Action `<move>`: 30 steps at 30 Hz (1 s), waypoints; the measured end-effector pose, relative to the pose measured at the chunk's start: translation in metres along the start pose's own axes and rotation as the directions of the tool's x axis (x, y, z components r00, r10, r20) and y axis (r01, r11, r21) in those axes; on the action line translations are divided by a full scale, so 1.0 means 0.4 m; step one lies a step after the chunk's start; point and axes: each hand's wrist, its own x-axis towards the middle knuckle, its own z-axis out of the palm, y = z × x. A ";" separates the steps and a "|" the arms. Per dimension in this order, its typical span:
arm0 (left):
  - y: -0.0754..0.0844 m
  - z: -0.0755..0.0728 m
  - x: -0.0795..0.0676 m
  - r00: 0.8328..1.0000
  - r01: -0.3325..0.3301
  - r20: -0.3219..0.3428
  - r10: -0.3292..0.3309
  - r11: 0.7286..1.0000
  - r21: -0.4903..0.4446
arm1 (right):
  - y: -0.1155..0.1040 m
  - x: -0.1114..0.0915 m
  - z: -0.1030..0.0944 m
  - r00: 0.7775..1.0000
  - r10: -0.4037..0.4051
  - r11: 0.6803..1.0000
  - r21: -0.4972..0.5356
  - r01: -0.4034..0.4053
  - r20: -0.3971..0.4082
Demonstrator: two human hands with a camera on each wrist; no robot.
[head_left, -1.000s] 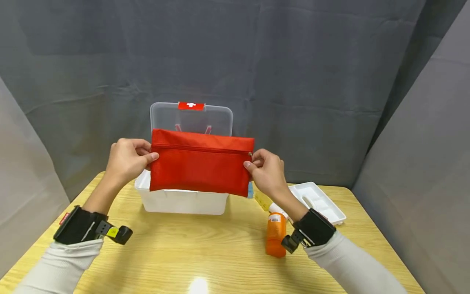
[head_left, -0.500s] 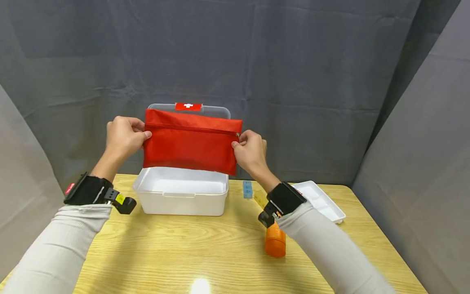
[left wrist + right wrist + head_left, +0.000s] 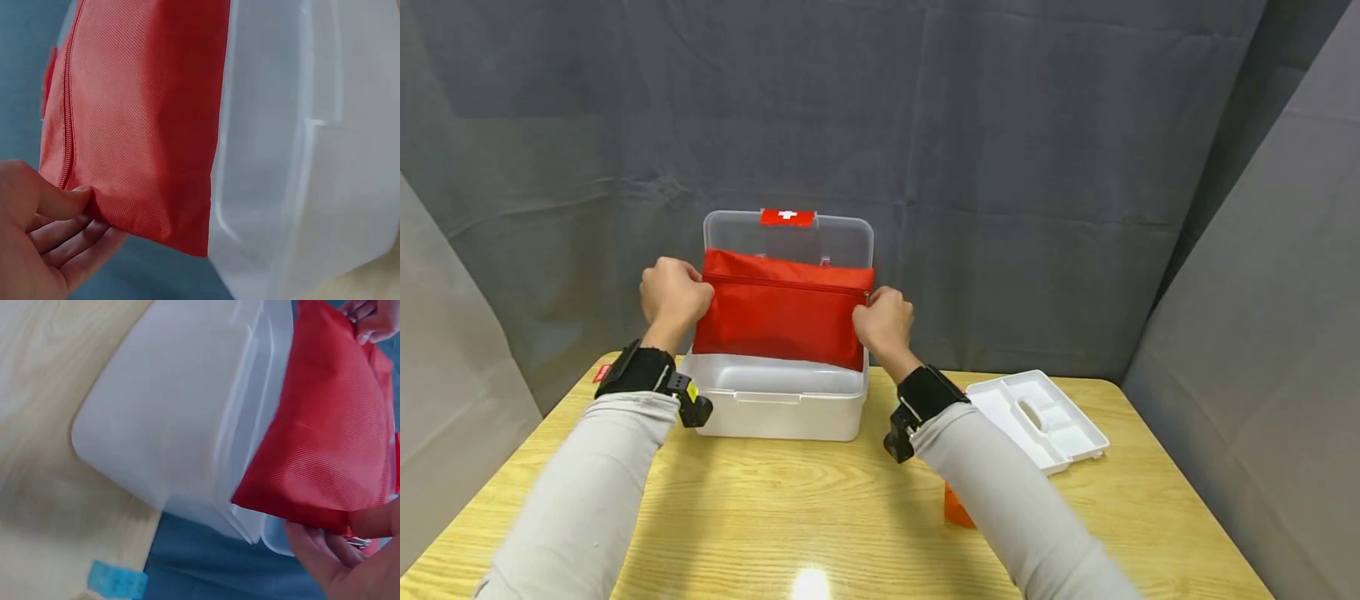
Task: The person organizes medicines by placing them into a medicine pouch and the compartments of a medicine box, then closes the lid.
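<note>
Pinching the red zippered pouch [image 3: 778, 312], my left grip [image 3: 674, 293] at its nine o'clock and right grip [image 3: 883, 323] at its three, I hold it over the open first-aid box [image 3: 778, 417] (clear lid [image 3: 737, 232] raised at twelve), with a white tray [image 3: 1000, 408] at the box's three.

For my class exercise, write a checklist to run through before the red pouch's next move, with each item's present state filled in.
1. Left hand grips the pouch at its left end: ok.
2. Right hand grips its right end: ok.
3. Lid stands open: ok.
4. Zipper is closed: ok, as far as it shows.
5. Whole inside of the box is in view: not ok, the pouch hides part.
6. Pouch contents: cannot tell, the fabric hides them.
</note>
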 end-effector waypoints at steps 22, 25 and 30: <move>-0.020 0.075 -0.043 0.972 0.106 0.196 -0.129 0.987 0.122 | 0.007 -0.050 0.063 0.936 0.174 0.984 -0.100 -0.150 0.307; -0.019 0.075 -0.047 0.964 0.115 0.226 -0.140 0.986 0.121 | 0.007 -0.051 0.064 0.941 0.161 0.986 -0.095 -0.138 0.299; -0.026 0.081 -0.062 0.931 0.146 0.316 -0.184 0.979 0.141 | 0.014 -0.060 0.073 0.923 0.175 0.984 -0.096 -0.151 0.342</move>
